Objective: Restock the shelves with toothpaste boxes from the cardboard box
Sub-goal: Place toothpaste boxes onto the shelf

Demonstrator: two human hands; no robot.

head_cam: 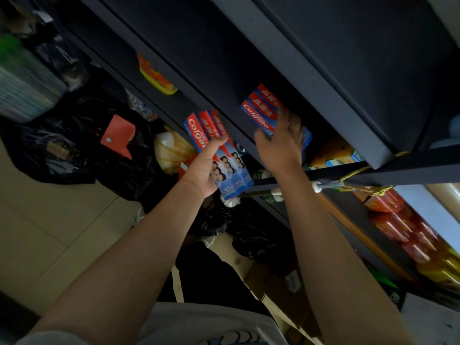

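My left hand (202, 169) grips a bundle of three red-and-blue toothpaste boxes (231, 168) just below and in front of the dark shelf (293, 63). Up on that shelf lies a second stack of toothpaste boxes (261, 105). My right hand (282, 141) rests on this stack, its fingers stretched over the boxes' near ends. The cardboard box is hard to make out in the dark area below my arms.
An orange-and-yellow packet (155, 77) sits further left on the shelf. Black plastic bags (82, 135) and a red card (119, 135) lie on the tiled floor at left. Red and yellow goods (408, 235) fill lower shelves at right. A yellow cord (358, 171) binds the shelf frame.
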